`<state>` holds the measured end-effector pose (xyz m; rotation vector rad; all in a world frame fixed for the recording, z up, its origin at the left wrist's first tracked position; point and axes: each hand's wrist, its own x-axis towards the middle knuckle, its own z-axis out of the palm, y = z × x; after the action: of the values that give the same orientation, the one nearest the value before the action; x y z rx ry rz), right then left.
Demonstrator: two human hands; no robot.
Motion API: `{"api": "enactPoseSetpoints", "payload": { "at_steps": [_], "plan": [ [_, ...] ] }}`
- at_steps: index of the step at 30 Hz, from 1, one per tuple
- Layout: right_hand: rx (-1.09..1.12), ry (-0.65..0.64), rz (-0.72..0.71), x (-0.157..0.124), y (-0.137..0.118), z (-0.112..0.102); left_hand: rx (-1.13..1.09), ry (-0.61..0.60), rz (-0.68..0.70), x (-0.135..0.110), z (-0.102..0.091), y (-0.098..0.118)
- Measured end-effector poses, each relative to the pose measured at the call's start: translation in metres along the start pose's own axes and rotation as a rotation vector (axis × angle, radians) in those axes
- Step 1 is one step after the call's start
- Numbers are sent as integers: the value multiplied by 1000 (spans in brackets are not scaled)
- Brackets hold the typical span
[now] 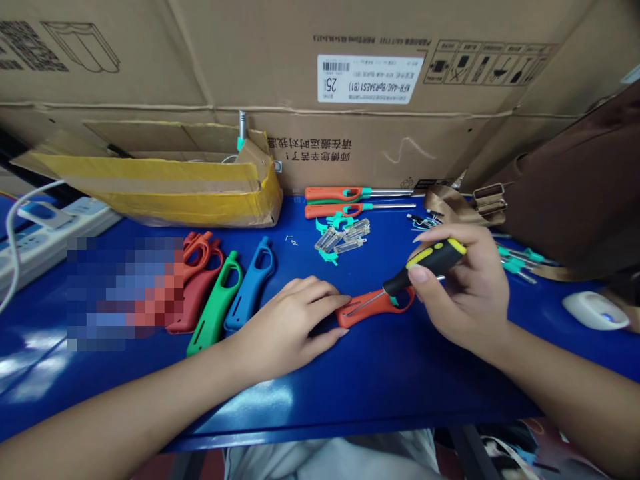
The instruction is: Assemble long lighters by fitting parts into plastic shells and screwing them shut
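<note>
My right hand [470,300] is wrapped round the black and yellow handle of a screwdriver [435,259], whose thin shaft slants down to the left. The shaft's tip meets the slot of an orange utility lighter [364,308] lying on the blue table. Thumb and fingers of my left hand [295,327] pinch the wide end of that lighter. Left of this hand are a blue lighter handle [253,287], a green one [214,310] and red ones [193,300]. Beyond the lighter lie several clear fuel tanks [345,237] with turquoise plastic pieces [341,220].
Two orange lighters with metal barrels [333,211] lie by the large cardboard wall [250,60]. A yellow-taped box [165,190] stands at the back left, beside a white power strip [55,230]. Metal barrels with turquoise parts [517,260] and a white mouse-like object [595,311] are at right.
</note>
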<state>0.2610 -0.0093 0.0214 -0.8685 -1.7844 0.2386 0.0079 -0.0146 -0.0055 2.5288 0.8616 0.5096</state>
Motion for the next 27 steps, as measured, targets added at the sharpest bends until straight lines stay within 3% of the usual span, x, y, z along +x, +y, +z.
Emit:
{"api": "enactPoseSetpoints", "payload": {
  "at_steps": [10,16,27],
  "plan": [
    [-91,-49,-127,-3,-1,-1,-197,117,27,4,2,5],
    [-61,-2,-162,-3,-1,-4,-245,130,17,5,3,5],
    [-15,66,-116,-5,1,-7,-258,216,3,6,0,5]
  ]
}}
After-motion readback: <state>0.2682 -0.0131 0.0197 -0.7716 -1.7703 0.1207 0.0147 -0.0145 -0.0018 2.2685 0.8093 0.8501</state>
